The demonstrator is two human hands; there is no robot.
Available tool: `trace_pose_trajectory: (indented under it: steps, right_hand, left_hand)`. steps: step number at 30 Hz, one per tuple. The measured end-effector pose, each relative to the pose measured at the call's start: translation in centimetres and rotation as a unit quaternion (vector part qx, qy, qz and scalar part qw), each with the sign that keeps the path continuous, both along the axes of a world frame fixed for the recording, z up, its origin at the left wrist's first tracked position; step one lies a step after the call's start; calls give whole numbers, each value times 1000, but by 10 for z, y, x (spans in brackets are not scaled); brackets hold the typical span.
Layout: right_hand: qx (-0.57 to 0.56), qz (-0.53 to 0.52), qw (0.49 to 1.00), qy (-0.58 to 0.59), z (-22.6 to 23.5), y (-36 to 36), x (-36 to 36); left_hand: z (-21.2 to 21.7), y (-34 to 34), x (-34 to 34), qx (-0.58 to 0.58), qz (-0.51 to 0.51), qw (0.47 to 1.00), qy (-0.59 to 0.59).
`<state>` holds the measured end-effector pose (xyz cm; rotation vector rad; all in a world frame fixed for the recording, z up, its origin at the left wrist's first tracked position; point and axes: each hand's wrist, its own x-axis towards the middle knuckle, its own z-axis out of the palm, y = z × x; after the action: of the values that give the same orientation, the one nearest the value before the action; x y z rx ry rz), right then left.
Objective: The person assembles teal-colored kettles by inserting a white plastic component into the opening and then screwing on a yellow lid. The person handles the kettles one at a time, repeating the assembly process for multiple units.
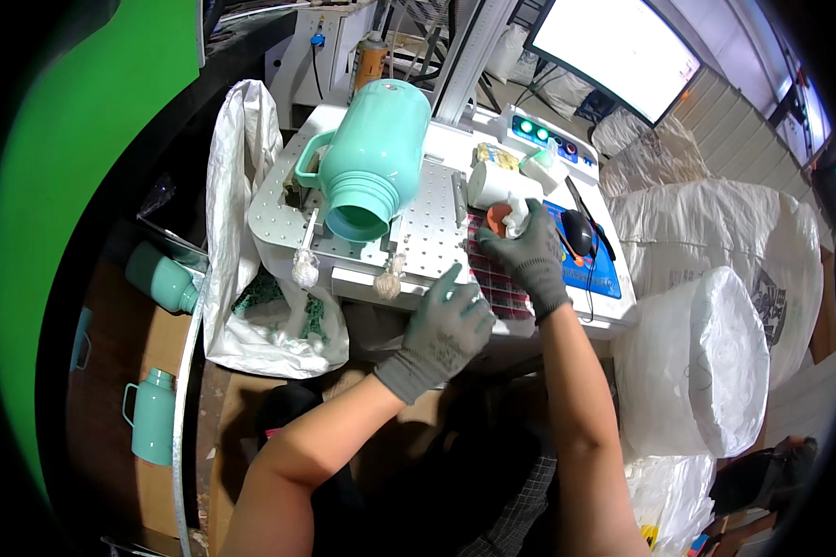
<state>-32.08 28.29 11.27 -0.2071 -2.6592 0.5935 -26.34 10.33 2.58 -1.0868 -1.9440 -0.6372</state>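
A bright white monitor screen (622,51) hangs tilted at one o'clock, dark-framed. Bulging white woven sacks (715,223) crowd the three o'clock side, one round bale (706,362) below them. Another white sack (241,232) droops open off the surface's edge at nine o'clock.

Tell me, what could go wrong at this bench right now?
The mint green jug lies on its side on the perforated plate, mouth toward the near edge, so it might roll or slide off. The right hand grips a small white and orange piece beside a white cup, which a nudge could tip. The left hand rests at the plate's edge.
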Motion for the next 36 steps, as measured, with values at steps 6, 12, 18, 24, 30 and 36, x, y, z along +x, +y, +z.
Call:
trace_pose_trajectory:
  steps: [6,12,18,24,30,36]
  right_hand:
    - [49,5,997,66,3,2,-7]
    - [13,-15,999,42,-5,4,-14]
    - [33,-44,997,56,-24,10,-15]
    - [108,214,949,206,-12,-30,88]
    - [100,463,877,-79,-37,-59,201]
    - [33,446,887,-115,-18,-39,209]
  left_hand:
    - [20,-33,72,-82,-86,993,-23]
    - [30,-54,128,-193,-121,973,-29]
    - [14,-78,185,-180,-154,960,-145]
    - [-32,-92,206,-14,22,977,-214]
    - [-54,-63,217,113,40,904,-411]
    - [-77,-63,231,211,-57,759,-613]
